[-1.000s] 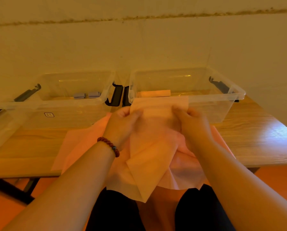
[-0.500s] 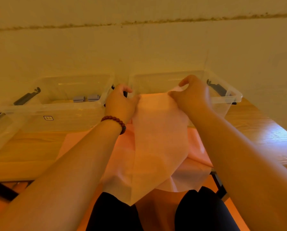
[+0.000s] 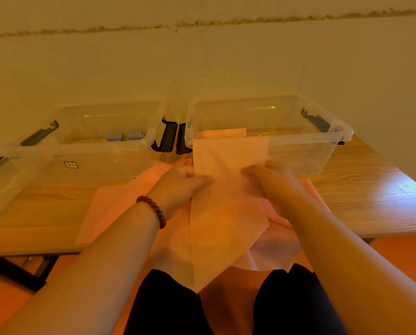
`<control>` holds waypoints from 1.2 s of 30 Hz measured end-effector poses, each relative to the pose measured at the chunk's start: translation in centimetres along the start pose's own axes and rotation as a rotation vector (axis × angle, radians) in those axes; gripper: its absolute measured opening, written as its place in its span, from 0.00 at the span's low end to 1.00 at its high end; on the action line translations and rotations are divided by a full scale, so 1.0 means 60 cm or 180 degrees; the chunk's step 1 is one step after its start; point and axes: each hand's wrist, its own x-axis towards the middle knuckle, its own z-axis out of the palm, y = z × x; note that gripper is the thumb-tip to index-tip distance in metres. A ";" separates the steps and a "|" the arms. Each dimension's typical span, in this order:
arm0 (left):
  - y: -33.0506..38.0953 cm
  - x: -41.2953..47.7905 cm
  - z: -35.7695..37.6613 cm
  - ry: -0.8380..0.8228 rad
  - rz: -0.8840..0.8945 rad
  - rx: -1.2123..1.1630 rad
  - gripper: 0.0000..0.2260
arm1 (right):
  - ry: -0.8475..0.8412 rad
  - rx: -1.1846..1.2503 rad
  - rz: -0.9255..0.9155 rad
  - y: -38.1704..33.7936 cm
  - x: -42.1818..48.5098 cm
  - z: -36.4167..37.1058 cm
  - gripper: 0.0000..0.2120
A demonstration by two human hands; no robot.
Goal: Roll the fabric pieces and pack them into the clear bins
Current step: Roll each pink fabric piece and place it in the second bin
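Note:
A pale peach fabric strip (image 3: 226, 209) lies lengthwise in front of me, its far end draped against the right clear bin (image 3: 323, 155) and its near end hanging off the table edge over my lap. My left hand (image 3: 180, 184) grips the strip's left edge and my right hand (image 3: 267, 177) grips its right edge, both about a third of the way down. Under it lies a stack of pink fabric pieces (image 3: 120, 204). A rolled peach piece (image 3: 223, 134) sits inside the right bin. The left clear bin (image 3: 57, 153) holds two small grey rolls (image 3: 126, 136).
Both bins stand side by side at the back of the wooden table (image 3: 371, 194), against the wall. Black lid clips (image 3: 170, 139) hang between them, and another clip (image 3: 315, 120) sits at the right bin's far end. Dark table legs (image 3: 21, 274) show lower left.
Both hands came back down and toward me from the bin rim, where they had lifted the strip's top edge. The strip's far end now rests against the right bin.

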 end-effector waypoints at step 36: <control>0.005 0.003 0.007 0.0002 -0.0065 -0.0871 0.16 | 0.0321 0.0619 -0.0248 0.009 0.002 0.007 0.07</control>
